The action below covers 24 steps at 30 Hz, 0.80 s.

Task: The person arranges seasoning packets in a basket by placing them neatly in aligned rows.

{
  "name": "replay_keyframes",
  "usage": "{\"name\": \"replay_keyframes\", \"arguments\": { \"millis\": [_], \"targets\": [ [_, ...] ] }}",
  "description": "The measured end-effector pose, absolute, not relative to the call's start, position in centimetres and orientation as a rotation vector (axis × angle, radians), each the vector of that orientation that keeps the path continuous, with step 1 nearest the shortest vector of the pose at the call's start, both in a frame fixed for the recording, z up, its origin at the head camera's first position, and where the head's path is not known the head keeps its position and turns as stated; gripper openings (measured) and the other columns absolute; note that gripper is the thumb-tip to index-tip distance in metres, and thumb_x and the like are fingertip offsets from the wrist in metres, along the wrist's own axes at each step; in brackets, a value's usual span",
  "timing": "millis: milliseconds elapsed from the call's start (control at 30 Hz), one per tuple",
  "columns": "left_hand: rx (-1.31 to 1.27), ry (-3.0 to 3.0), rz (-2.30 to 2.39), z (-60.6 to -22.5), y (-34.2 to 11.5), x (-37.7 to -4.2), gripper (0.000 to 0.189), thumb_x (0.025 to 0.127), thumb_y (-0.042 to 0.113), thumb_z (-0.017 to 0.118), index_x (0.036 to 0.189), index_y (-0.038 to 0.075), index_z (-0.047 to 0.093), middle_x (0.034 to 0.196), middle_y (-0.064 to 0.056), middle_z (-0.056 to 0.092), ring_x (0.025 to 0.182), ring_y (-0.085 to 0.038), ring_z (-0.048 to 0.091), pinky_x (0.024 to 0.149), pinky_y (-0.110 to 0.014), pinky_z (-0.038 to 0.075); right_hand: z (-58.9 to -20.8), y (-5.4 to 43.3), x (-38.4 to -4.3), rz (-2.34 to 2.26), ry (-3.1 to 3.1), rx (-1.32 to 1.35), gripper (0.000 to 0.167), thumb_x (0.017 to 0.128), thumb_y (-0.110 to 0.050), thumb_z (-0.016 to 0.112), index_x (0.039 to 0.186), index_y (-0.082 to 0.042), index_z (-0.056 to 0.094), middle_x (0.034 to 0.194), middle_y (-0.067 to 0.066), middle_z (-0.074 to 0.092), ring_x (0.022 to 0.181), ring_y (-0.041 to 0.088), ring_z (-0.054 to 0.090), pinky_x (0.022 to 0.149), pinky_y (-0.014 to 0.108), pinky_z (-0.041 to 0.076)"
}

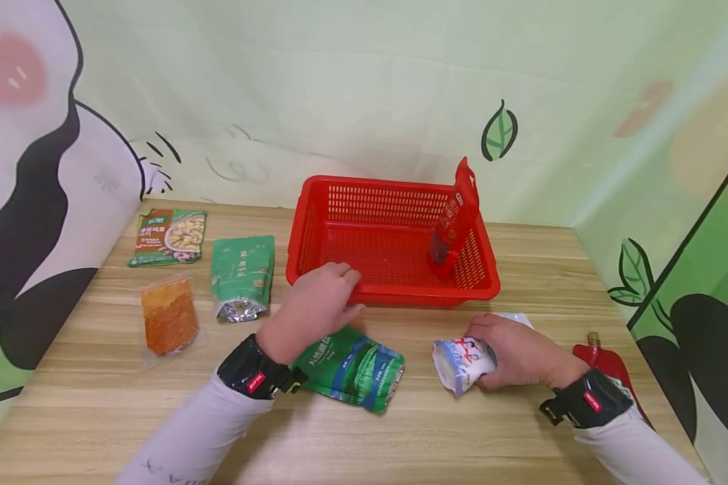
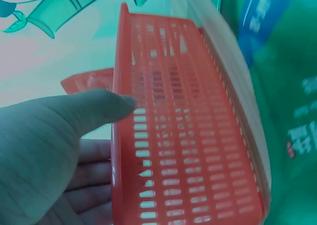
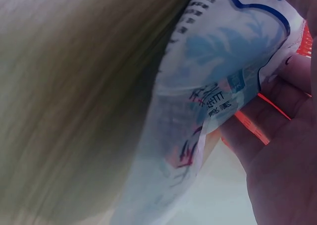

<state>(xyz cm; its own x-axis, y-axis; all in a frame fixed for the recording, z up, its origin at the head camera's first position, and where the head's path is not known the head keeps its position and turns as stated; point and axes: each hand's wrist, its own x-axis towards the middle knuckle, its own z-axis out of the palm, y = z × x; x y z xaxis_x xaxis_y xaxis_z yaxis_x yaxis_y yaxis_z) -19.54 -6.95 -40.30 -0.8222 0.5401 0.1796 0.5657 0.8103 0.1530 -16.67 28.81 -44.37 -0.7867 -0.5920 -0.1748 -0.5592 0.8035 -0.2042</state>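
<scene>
My left hand (image 1: 313,308) is at the front left rim of a red plastic basket (image 1: 364,294). In the left wrist view, its thumb lies over the rim on the slotted wall (image 2: 173,131) and the other fingers reach behind it. A green pouch (image 1: 358,370) lies on the table below that hand. On the right, my right hand (image 1: 518,350) grips a white and blue bag (image 1: 461,360) across its middle; the bag's printed side shows in the right wrist view (image 3: 223,61). A red packet (image 1: 451,232) stands upright inside the basket at its right end.
To the left lie a green pouch with silver base (image 1: 243,273), a packet with a food picture (image 1: 168,236) and a clear bag of orange contents (image 1: 168,315). A red spouted pouch (image 1: 609,364) lies beside my right wrist. A printed cloth wall (image 1: 364,87) stands behind the table.
</scene>
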Motion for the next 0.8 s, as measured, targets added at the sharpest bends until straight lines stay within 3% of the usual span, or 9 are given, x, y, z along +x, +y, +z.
{"name": "replay_keyframes", "arguments": {
  "millis": [200,300,600,800],
  "targets": [
    [-1.016,-2.629,-0.373,-40.8,-6.6,-17.8,0.059,0.085,0.038,0.082,0.131,0.006,0.065,0.129,-0.010,0.069,0.127,-0.027,0.062,0.106,-0.039,0.053,-44.4,28.5,-16.5,-0.268,2.774,-0.886,0.041,0.069,-0.033,0.088,0.104,-0.025,0.068,0.099,-0.016,0.059,0.090,0.003,0.053,0.080,0.026,0.052],
    [-1.093,-2.539,-0.390,-41.3,-6.4,-16.8,0.057,0.088,0.038,0.080,0.133,0.008,0.064,0.133,-0.009,0.067,0.137,-0.027,0.056,0.112,-0.038,0.048,-44.1,28.1,-16.3,-0.310,2.752,-0.839,0.039,0.070,-0.032,0.088,0.103,-0.026,0.068,0.098,-0.016,0.058,0.089,0.003,0.053,0.079,0.026,0.051],
    [-1.202,-2.591,-0.573,-42.3,-5.6,-14.3,0.048,0.094,0.033,0.075,0.133,0.009,0.064,0.134,-0.006,0.066,0.132,-0.023,0.060,0.111,-0.039,0.049,-42.0,26.3,-15.1,-0.304,2.767,-0.838,0.040,0.071,-0.032,0.088,0.105,-0.024,0.068,0.099,-0.015,0.059,0.089,0.004,0.052,0.080,0.027,0.051],
    [-1.146,-2.801,-0.899,-42.5,-4.7,-12.9,0.052,0.098,0.043,0.067,0.139,0.011,0.060,0.134,-0.006,0.066,0.124,-0.021,0.063,0.104,-0.041,0.055,-40.3,24.9,-14.3,-0.270,2.836,-0.973,0.043,0.068,-0.032,0.090,0.103,-0.020,0.069,0.097,-0.013,0.058,0.088,0.005,0.052,0.078,0.027,0.051]
  ]
}}
